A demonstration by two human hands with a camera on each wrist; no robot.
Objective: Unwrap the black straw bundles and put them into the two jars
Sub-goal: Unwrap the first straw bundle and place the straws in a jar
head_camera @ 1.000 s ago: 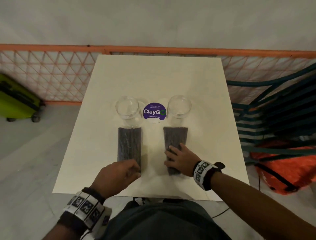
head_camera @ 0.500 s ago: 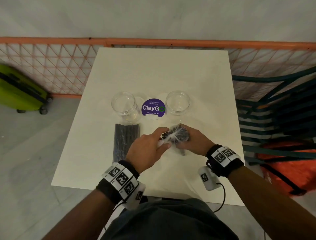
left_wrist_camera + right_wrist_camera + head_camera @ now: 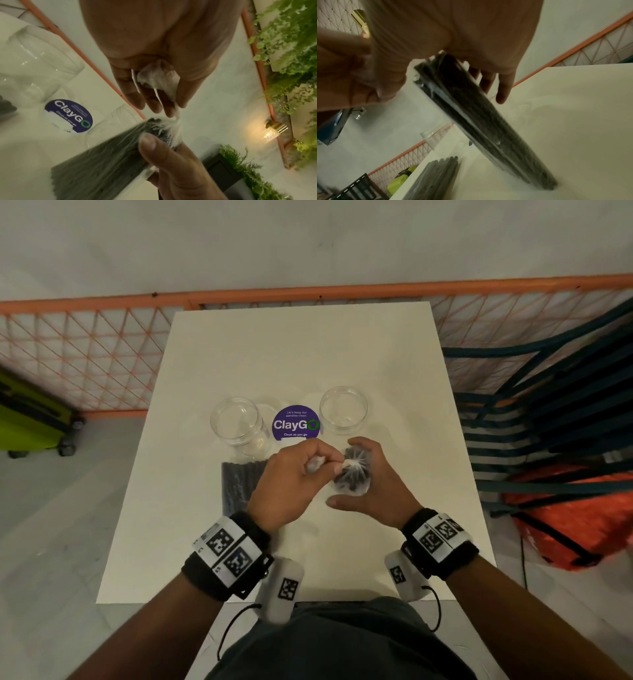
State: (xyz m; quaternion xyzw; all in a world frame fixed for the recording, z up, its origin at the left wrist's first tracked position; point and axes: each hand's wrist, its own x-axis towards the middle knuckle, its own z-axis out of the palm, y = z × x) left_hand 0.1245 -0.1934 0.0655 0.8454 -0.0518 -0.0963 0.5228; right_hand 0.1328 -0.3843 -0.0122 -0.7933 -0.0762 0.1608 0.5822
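My right hand (image 3: 368, 474) grips a bundle of black straws (image 3: 352, 475) in clear wrap, standing on end on the white table (image 3: 308, 354); the right wrist view shows its foot (image 3: 496, 129) resting on the tabletop. My left hand (image 3: 301, 474) pinches the twisted top of the plastic wrap (image 3: 157, 81) and holds it stretched taut. A second wrapped bundle (image 3: 239, 484) lies flat to the left, partly hidden by my left hand. Two clear jars stand behind, the left jar (image 3: 236, 422) and the right jar (image 3: 343, 409), with nothing in them.
A round purple ClayGo sticker (image 3: 296, 424) lies between the jars. An orange mesh railing (image 3: 85, 344) runs behind the table. Stacked dark chairs (image 3: 548, 412) and an orange object (image 3: 575, 515) sit at right, a green suitcase (image 3: 30, 412) at left.
Both hands left the bundles lying flat; the right hand lifted the right bundle upright and the left hand came across and took hold of its wrap end.
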